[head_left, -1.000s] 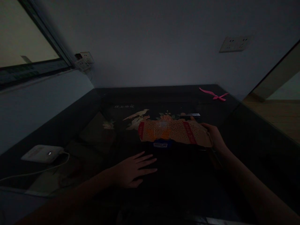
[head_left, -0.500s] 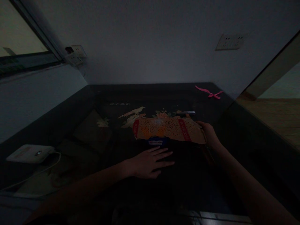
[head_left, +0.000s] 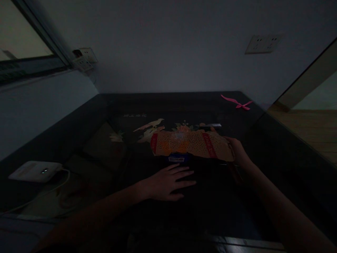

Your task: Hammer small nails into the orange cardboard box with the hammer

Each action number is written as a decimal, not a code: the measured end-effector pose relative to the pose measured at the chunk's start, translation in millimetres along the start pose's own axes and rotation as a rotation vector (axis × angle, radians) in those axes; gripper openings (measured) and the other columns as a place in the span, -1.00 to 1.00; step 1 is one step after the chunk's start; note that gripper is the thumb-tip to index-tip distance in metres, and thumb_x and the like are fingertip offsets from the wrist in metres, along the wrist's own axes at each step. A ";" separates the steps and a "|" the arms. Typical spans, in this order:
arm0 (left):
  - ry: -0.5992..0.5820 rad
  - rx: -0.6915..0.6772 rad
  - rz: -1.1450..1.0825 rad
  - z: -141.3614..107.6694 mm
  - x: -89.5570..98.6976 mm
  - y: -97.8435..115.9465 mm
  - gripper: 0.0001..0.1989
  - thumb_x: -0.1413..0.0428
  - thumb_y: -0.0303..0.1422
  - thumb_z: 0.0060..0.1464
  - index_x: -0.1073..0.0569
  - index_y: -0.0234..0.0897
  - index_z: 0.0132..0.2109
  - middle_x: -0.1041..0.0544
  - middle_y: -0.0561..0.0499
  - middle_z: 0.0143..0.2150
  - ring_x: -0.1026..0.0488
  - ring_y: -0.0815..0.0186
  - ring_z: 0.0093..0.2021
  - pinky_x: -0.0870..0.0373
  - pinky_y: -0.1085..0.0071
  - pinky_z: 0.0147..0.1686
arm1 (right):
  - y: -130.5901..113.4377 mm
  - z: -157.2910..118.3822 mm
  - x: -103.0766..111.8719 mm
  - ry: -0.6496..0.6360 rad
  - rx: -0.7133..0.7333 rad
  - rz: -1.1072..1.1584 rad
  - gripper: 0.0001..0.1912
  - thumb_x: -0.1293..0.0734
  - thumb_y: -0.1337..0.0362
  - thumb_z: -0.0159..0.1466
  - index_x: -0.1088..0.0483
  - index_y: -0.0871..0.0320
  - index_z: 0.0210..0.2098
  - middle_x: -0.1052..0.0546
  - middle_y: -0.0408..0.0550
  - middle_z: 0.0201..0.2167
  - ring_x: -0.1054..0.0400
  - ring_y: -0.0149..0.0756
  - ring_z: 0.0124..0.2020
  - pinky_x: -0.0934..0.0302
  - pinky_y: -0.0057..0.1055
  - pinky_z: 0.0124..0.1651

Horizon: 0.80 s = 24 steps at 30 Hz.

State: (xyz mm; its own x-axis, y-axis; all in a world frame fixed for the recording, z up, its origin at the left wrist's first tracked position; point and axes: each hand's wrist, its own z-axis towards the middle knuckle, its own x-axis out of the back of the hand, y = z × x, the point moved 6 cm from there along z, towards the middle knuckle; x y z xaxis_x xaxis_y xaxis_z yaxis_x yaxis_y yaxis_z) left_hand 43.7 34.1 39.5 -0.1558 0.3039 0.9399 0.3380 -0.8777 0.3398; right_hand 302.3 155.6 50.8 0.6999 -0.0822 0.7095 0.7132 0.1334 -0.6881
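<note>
My right hand [head_left: 238, 151] pinches the right end of the orange dotted paper packet [head_left: 191, 144], which lies mid-worktop [head_left: 79, 133]. Risk as I judge it: one-ended grip lets the packet sag or tear. My left hand [head_left: 168, 182] rests flat just before the packet, fingers spread, holding nothing.

We see a table [head_left: 79, 140] top of glossy dark glass — it mirrors the wall. The bag [head_left: 191, 144] looks like thin crinkled plastic film, dotted orange with red bands. The ribbon [head_left: 236, 102] looks a satiny pink, and the box [head_left: 35, 171] is smooth white plastic — matt.
</note>
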 end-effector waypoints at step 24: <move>0.029 0.791 -0.010 -38.2 16.2 -40.7 -0.88 -0.03 -0.31 0.12 -0.42 -0.21 -0.23 -0.48 0.02 -0.26 -0.46 0.29 -0.29 -0.32 0.41 -0.38 | 30.2 -38.8 9.0 -0.119 -0.104 -0.360 -0.66 -0.20 0.30 0.21 -0.51 0.17 -0.12 -0.64 0.10 -0.24 -0.53 -0.01 -0.26 -0.33 -0.30 -0.36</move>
State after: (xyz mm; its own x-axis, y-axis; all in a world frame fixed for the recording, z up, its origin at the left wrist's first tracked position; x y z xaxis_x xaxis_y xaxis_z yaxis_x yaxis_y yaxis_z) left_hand -8.0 60.6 39.6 -0.1823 0.2913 0.9391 0.8942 -0.3482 0.2816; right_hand 331.7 120.5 30.5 0.3997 0.0106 0.9166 0.9164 0.0157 -0.3998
